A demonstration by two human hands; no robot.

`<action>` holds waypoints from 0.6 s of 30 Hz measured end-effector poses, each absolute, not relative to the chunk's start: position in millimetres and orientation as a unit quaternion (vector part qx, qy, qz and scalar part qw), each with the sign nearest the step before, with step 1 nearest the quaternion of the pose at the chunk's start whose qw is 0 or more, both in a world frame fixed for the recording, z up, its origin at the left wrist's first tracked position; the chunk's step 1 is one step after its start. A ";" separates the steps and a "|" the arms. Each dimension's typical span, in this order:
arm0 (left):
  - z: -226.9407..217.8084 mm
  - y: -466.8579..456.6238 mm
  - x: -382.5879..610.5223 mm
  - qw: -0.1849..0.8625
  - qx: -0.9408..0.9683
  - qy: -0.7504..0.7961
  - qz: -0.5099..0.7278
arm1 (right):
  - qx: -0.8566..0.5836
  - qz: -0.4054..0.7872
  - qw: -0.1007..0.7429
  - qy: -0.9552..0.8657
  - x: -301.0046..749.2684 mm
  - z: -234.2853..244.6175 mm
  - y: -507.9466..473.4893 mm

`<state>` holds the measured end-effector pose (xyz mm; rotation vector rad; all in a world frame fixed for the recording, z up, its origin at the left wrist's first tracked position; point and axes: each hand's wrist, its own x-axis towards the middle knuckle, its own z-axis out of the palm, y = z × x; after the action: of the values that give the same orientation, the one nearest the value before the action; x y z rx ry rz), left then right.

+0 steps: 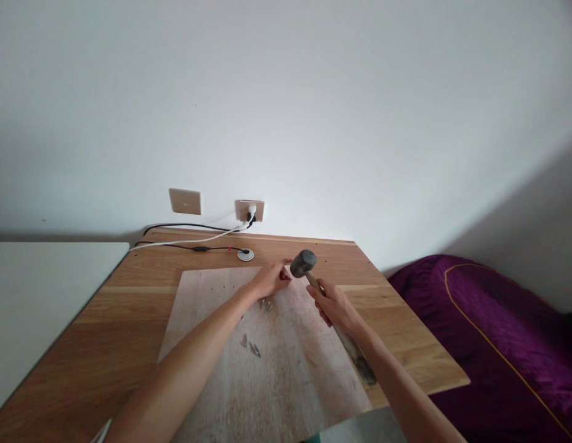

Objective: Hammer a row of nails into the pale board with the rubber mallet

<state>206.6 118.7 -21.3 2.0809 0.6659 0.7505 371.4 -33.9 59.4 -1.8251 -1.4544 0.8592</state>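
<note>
My right hand (334,303) is wrapped round the wooden handle of a mallet (303,263). Its dark, cylindrical head is raised beside my left hand, and the handle's dark end points back toward my forearm. My left hand (271,280) is closed in a pinch near the far edge of a pale wooden board (276,394). A small nail seems to be in its fingertips, mostly hidden. Loose nails (266,306) lie on the board just below that hand, and more nails (254,349) lie nearer the middle. Several small dark dots mark the board left of my hand.
Under the board is a wooden desk (406,326) against a white wall. Cables (193,239) run from a wall socket (260,211) and a round desk grommet (245,255). A white surface (50,295) stands left; purple fabric (479,332) is at right.
</note>
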 end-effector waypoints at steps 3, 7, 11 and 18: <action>-21.7 119.8 207.2 0.403 0.823 0.272 0.294 | -0.687 0.323 0.342 -0.554 371.4 73.4 -36.4; -21.0 120.5 208.1 0.399 0.826 0.278 0.285 | -0.679 0.285 0.394 -0.550 364.5 81.2 -42.5; -17.0 117.0 206.4 0.407 0.820 0.277 0.292 | -0.725 0.271 0.307 -0.554 361.1 68.1 -40.1; -15.7 115.6 208.3 0.399 0.821 0.285 0.293 | -0.731 0.272 0.284 -0.558 363.9 68.6 -39.7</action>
<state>208.3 115.6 -15.7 2.0774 0.7205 0.7403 363.9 -39.7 68.6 -1.9558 -1.4924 0.7287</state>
